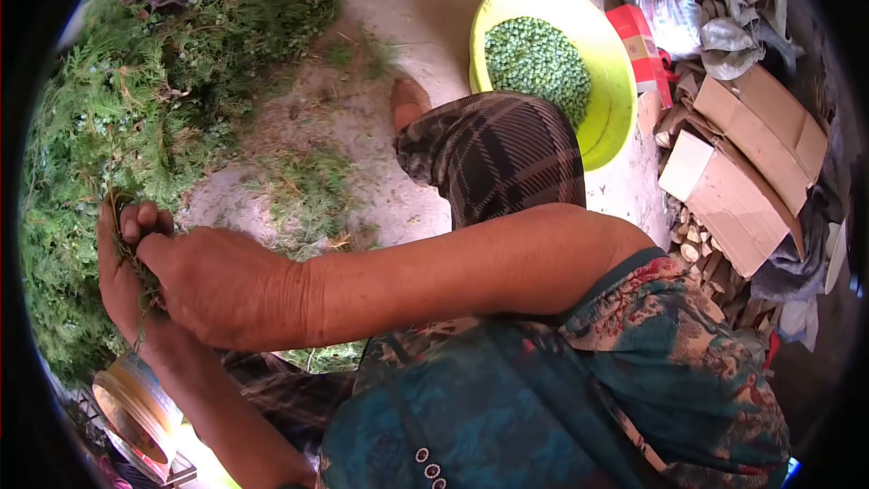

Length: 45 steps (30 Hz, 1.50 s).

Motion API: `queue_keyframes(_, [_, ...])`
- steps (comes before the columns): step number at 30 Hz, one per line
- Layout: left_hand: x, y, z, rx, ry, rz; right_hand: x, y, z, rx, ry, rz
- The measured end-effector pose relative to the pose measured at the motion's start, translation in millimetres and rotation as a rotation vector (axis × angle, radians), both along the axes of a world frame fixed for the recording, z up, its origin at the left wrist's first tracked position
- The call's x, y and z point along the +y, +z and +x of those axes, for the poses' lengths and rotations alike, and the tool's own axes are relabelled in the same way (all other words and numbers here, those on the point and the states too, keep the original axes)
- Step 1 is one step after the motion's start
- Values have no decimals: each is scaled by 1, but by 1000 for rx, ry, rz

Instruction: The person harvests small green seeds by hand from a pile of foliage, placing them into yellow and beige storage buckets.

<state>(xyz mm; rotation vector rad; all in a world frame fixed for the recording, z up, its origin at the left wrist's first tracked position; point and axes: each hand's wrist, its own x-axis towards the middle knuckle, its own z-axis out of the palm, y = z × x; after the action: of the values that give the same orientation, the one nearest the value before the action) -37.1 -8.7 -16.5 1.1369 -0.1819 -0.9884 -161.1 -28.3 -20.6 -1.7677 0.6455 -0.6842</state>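
Note:
Both hands are close together at the left, over a heap of green evergreen branches (118, 118) that bear small pale berries. My left hand (122, 276) is closed around a thin evergreen sprig (115, 199), whose tip sticks up above the fingers. Reaching across my body, my right hand (213, 285) presses against the left one with its fingers curled at the same sprig. Its fingertips are partly hidden, as is most of the sprig. Beyond my knee stands a yellow-green basin (611, 118) with many small green berries (539, 59) in it.
Loose clippings (308, 190) lie on the pale floor before me. At the right are flattened cardboard (742, 190), a red box (641, 54), a silvery sack (665, 9) and chopped wood (692, 244). A round metal container (136, 407) is at the lower left.

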Motion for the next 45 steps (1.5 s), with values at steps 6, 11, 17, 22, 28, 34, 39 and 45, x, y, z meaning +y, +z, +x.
queue_keyframes(6, [0,4,-14,-211,24,161,-31,-16,5,-209,352,191])
queue_keyframes(11, [-5,-11,5,-202,-210,212,-69,5,-19,26,542,420])
queue_keyframes(17, [-5,8,-14,-139,-209,-53,-115,44,-40,172,448,54])
queue_keyframes(22, [-2,-10,-17,-12,41,98,-133,51,-53,-128,203,430])
queue_keyframes(28, [-5,-53,-18,157,95,356,-133,64,-58,-157,22,420])
queue_keyframes(34, [-13,-66,-57,145,206,269,-136,68,-74,-213,198,377])
queue_keyframes(39, [18,-87,-271,-308,-665,191,-138,61,-68,-203,104,267])
queue_keyframes(45, [-27,-112,-116,170,-243,345,-135,66,-92,-206,45,350])
